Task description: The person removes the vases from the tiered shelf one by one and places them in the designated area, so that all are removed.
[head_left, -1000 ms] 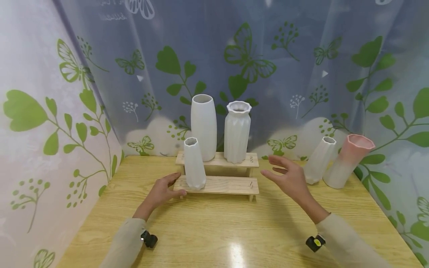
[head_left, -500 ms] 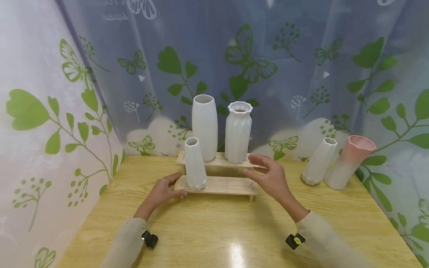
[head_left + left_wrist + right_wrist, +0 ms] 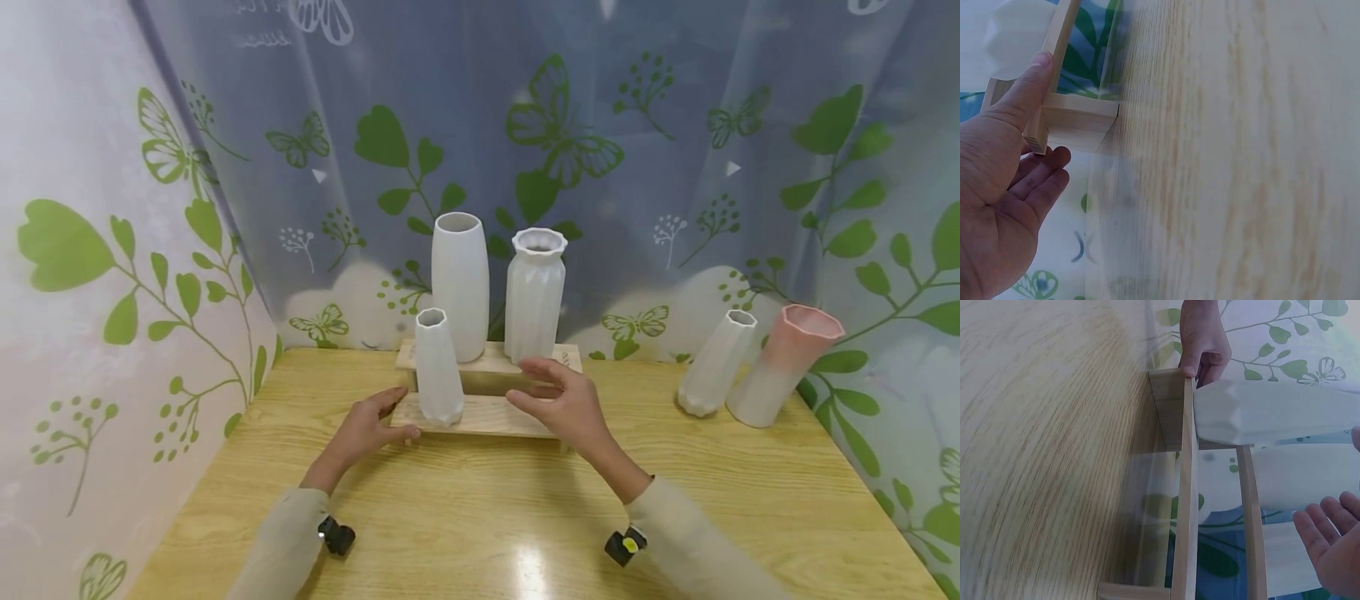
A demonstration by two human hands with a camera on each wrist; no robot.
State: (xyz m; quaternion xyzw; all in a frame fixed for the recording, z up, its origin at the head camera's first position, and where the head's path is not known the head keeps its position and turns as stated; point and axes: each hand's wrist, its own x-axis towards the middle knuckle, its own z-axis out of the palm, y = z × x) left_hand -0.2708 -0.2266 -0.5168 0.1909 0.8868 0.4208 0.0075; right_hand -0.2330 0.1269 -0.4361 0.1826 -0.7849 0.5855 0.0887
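A two-tier wooden stand stands on the table. My left hand grips the left end of its lower shelf; in the left wrist view the thumb lies on the shelf's edge, the fingers curled behind. On that shelf, beside this hand, a slim white faceted vase stands upright. My right hand hovers over the shelf's right part, holding nothing, its fingers loosely spread. Behind, on the upper shelf, are a tall smooth white vase and a white fluted vase with a scalloped rim.
On the table to the right, a slim white vase and a pink-and-white vase stand close together. A curtain printed with leaves and butterflies hangs behind the table and along its sides.
My right hand has moved left, from beside the right-hand vases to over the lower shelf. The left hand keeps its grip on the stand, and the vases have not moved.
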